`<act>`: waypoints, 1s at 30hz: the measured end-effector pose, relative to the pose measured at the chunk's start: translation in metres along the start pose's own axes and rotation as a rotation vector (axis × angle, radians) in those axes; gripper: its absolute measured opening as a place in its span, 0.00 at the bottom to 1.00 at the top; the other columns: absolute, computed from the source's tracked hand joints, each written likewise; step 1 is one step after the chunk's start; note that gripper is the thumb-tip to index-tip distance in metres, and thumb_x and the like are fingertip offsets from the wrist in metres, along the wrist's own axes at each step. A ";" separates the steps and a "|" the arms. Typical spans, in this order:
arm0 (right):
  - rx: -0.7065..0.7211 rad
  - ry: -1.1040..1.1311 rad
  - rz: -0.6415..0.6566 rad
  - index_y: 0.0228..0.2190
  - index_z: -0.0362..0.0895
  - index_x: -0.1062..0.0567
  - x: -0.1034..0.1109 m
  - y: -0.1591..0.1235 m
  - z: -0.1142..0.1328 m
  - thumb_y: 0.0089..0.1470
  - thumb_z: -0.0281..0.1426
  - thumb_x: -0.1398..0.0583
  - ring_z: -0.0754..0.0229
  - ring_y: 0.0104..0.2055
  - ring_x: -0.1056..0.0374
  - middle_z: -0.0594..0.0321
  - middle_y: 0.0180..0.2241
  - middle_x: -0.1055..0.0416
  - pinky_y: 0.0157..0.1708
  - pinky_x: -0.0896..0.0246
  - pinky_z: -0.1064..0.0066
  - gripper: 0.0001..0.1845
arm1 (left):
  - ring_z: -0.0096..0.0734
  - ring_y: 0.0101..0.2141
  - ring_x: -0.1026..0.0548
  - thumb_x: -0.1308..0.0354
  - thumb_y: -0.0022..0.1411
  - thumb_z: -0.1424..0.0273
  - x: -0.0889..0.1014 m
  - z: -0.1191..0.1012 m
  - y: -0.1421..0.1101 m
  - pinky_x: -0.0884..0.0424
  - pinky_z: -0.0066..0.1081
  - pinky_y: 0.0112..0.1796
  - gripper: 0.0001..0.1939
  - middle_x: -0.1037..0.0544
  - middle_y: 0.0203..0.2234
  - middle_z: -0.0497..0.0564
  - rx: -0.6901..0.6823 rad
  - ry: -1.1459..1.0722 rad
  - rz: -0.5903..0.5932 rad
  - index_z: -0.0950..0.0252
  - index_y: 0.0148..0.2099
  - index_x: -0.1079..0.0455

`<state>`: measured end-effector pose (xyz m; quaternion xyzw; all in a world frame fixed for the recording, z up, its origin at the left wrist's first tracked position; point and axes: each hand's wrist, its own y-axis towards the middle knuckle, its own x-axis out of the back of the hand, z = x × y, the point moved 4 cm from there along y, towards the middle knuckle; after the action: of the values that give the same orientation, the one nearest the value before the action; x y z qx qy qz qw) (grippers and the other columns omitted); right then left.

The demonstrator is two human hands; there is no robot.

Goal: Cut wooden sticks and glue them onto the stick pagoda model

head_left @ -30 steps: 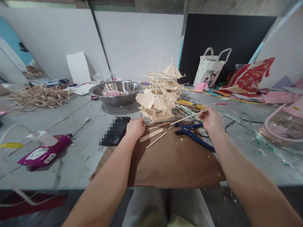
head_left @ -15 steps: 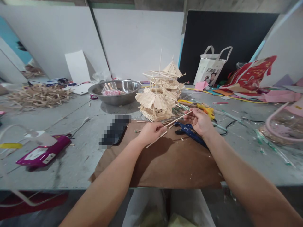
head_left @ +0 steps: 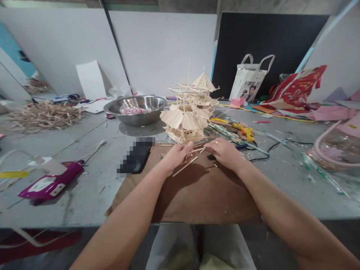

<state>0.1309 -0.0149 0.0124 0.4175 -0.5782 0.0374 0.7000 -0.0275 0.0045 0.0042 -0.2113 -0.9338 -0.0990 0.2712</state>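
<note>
My left hand (head_left: 180, 155) is closed on a thin wooden stick (head_left: 198, 150), low over the brown sheet. The fingers of my right hand (head_left: 223, 150) are pinched at the stick's other end; a ring is on one finger. Below my left hand, a second wooden stick (head_left: 184, 167) slants across the brown sheet (head_left: 202, 200). Dark blue pliers (head_left: 241, 146) lie mostly hidden under my right hand. Just behind both hands stands a pagoda-like model (head_left: 187, 122) built of wooden sticks, with tiered roofs and a tall upright stick.
A black phone (head_left: 136, 155) lies left of the sheet, and a purple power strip (head_left: 52, 183) farther left. Behind are a metal bowl (head_left: 135, 116) and a heap of wooden sticks (head_left: 45, 116). At right are a yellow glue gun (head_left: 245, 132), cables and a clear container (head_left: 340, 148).
My right hand has moved left and down toward my left hand, now covering more of the pliers. The hands are closer together, and less of the held stick shows.
</note>
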 end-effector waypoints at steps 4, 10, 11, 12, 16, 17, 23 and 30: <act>-0.117 -0.022 -0.065 0.34 0.46 0.29 0.003 -0.004 -0.015 0.51 0.32 0.52 0.60 0.33 0.36 0.60 0.30 0.29 0.33 0.45 0.70 0.13 | 0.20 0.15 0.42 0.72 0.55 0.53 0.014 0.002 0.001 0.45 0.23 0.18 0.30 0.33 0.18 0.48 0.024 -0.038 -0.238 0.67 0.31 0.35; -0.323 0.034 -0.279 0.42 0.49 0.33 0.007 -0.010 -0.030 0.51 0.32 0.54 0.59 0.35 0.35 0.60 0.35 0.30 0.31 0.42 0.68 0.17 | 0.29 0.24 0.33 0.63 0.55 0.57 0.010 0.005 0.005 0.41 0.27 0.26 0.22 0.29 0.21 0.51 0.010 0.488 -0.231 0.65 0.28 0.34; -0.333 0.082 -0.342 0.44 0.49 0.35 0.009 -0.011 -0.032 0.51 0.31 0.54 0.59 0.36 0.36 0.60 0.36 0.31 0.33 0.42 0.68 0.18 | 0.30 0.26 0.32 0.60 0.54 0.57 0.007 0.005 0.005 0.41 0.27 0.27 0.20 0.28 0.22 0.51 0.018 0.583 -0.193 0.64 0.29 0.34; -0.340 0.135 -0.400 0.46 0.49 0.38 0.011 -0.012 -0.033 0.51 0.29 0.55 0.60 0.35 0.36 0.60 0.35 0.31 0.34 0.42 0.67 0.20 | 0.32 0.27 0.32 0.57 0.52 0.56 0.004 0.006 0.005 0.41 0.28 0.27 0.18 0.28 0.24 0.51 0.031 0.665 -0.143 0.63 0.29 0.33; -0.378 0.339 -0.512 0.43 0.52 0.35 0.015 -0.015 -0.035 0.49 0.29 0.53 0.65 0.25 0.36 0.63 0.32 0.32 0.30 0.39 0.68 0.19 | 0.36 0.30 0.31 0.49 0.45 0.56 -0.008 0.011 0.002 0.40 0.30 0.29 0.14 0.27 0.26 0.52 0.068 0.846 0.031 0.61 0.29 0.33; -0.394 0.388 -0.522 0.41 0.52 0.33 0.015 -0.016 -0.035 0.48 0.29 0.52 0.66 0.23 0.36 0.63 0.32 0.31 0.29 0.39 0.69 0.18 | 0.37 0.30 0.30 0.49 0.45 0.57 -0.009 0.011 0.002 0.39 0.30 0.29 0.13 0.27 0.26 0.52 0.064 0.866 0.045 0.61 0.29 0.33; -0.551 0.738 -0.604 0.35 0.48 0.30 0.010 -0.018 -0.037 0.46 0.34 0.48 0.64 0.24 0.33 0.62 0.34 0.30 0.27 0.37 0.69 0.13 | 0.39 0.33 0.30 0.52 0.50 0.65 -0.010 0.010 0.001 0.39 0.33 0.31 0.09 0.27 0.29 0.55 0.061 0.893 0.063 0.63 0.31 0.33; -0.627 0.966 -0.683 0.34 0.46 0.32 0.015 -0.015 -0.033 0.43 0.37 0.45 0.67 0.22 0.34 0.63 0.33 0.30 0.26 0.37 0.71 0.13 | 0.39 0.32 0.30 0.57 0.55 0.67 -0.011 0.007 0.000 0.38 0.35 0.31 0.11 0.28 0.29 0.57 0.015 0.815 -0.007 0.65 0.35 0.36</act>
<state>0.1696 -0.0102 0.0179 0.2903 -0.0187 -0.1735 0.9409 -0.0222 0.0031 -0.0079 -0.1498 -0.7514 -0.1686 0.6201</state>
